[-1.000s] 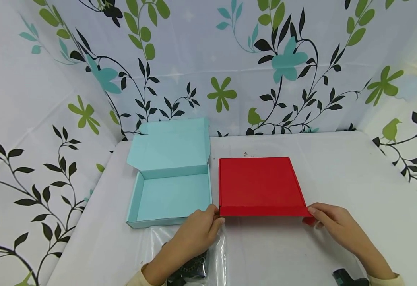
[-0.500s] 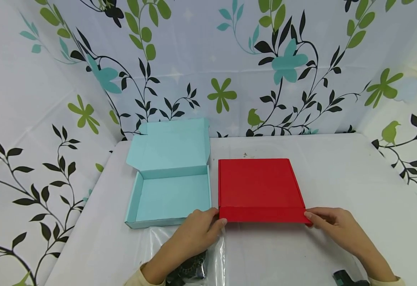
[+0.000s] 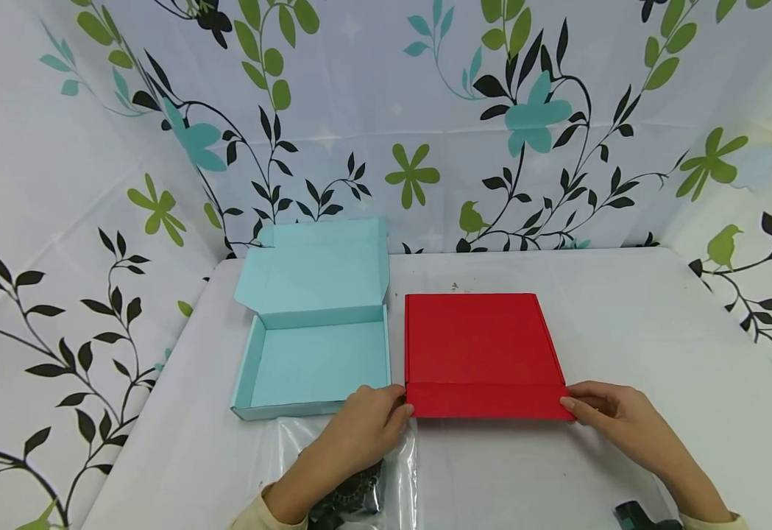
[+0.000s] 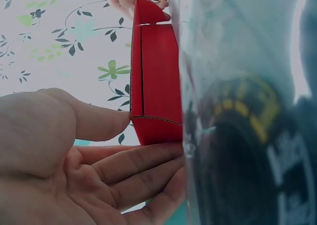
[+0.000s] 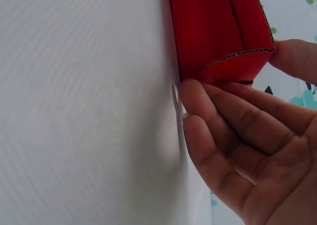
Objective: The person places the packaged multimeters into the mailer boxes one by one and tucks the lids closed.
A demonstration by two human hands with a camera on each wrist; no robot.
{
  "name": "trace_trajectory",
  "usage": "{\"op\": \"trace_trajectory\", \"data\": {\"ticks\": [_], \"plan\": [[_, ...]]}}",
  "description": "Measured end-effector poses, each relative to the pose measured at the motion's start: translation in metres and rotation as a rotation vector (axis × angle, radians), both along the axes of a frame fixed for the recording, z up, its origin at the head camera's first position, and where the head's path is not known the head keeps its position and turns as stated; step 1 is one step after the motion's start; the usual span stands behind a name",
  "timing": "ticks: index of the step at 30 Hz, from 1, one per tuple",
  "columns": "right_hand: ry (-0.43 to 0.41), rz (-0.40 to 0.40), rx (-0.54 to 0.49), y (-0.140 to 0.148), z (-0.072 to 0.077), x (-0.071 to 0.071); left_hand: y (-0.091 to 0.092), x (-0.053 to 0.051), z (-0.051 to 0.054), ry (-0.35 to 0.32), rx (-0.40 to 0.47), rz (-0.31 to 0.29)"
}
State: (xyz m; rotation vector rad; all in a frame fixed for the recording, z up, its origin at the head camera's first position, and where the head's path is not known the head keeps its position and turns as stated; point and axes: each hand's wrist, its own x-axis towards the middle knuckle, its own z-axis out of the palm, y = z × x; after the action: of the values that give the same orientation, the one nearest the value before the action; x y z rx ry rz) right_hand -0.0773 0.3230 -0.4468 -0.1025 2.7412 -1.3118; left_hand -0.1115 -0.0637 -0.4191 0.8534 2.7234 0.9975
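Note:
A red cardboard box (image 3: 481,338) lies on the table with its lid down and the lid's front flap (image 3: 488,401) sticking out toward me. My left hand (image 3: 371,427) holds the flap's left corner between thumb and fingers. At the opposite corner my right hand (image 3: 614,416) does the same, thumb on the edge and fingers underneath. The right wrist view shows the curved side tab (image 5: 237,66) near that thumb. Just left of the red box stands a light blue cardboard box (image 3: 322,361), lid raised, nothing visible inside.
A clear plastic bag (image 3: 399,478) with dark items lies under my left forearm, and looms close in the left wrist view. A small black object (image 3: 644,515) sits by my right wrist. Patterned cloth (image 3: 412,88) hangs behind the white table (image 3: 624,309).
The red lid's front flap has swung outward and now shows more of its face. Both hands have come slightly nearer with its corners. The light blue box stays put.

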Motion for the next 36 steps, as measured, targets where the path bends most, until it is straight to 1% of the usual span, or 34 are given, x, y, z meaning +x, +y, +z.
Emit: {"op": "trace_trajectory", "data": {"ticks": [4, 9, 16, 28, 32, 36], "plan": [[-0.023, -0.011, -0.024, -0.001, -0.001, 0.000, 0.001, 0.000, 0.000, -0.009, 0.000, 0.002], [-0.027, -0.019, -0.036, -0.001, -0.003, 0.000, 0.002, -0.001, -0.001, 0.007, -0.013, 0.002], [0.001, -0.028, 0.007, -0.002, -0.004, 0.000, 0.001, 0.000, -0.002, 0.056, -0.015, 0.002], [0.038, -0.019, 0.055, -0.001, -0.006, 0.001, 0.003, -0.001, -0.007, 0.060, -0.036, 0.058], [0.054, -0.028, 0.075, -0.002, -0.006, 0.001, 0.004, -0.001, -0.009, 0.076, -0.040, 0.073], [0.067, -0.038, 0.093, -0.003, -0.006, 0.001, 0.005, -0.001, -0.010, 0.079, -0.022, 0.078]]}}
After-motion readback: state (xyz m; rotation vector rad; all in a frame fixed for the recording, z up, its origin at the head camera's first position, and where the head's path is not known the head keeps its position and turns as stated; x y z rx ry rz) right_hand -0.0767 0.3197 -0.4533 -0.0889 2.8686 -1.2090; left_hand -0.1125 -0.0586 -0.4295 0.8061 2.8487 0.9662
